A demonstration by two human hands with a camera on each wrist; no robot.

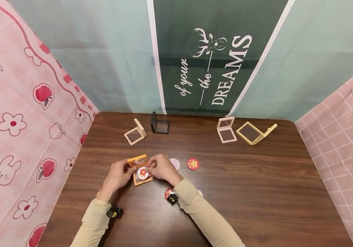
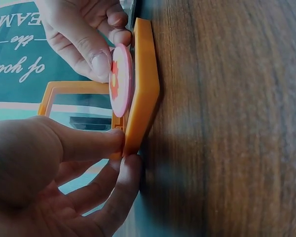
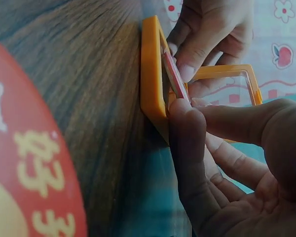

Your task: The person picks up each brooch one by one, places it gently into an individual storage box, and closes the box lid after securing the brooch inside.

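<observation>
An orange hinged display frame (image 1: 143,183) lies unfolded on the table, its lid tilted up at the back. My left hand (image 1: 118,176) pinches its left side by the hinge, thumb inside and fingers outside, as the left wrist view shows. A round pink-edged disc with a red flower (image 1: 143,173) leans over the lower half of the frame. The right hand (image 1: 163,167) pinches the disc's right edge between thumb and fingers. In the right wrist view, the disc (image 3: 175,76) is seen edge-on, slanted within the frame's opening.
Along the back stand opened frames: beige (image 1: 134,136), black (image 1: 161,127), pink (image 1: 227,134) and yellow (image 1: 250,134). Beside the right hand lie a lilac disc (image 1: 175,164) and a red star disc (image 1: 193,164). Another red disc (image 1: 167,194) is partly under the right wrist.
</observation>
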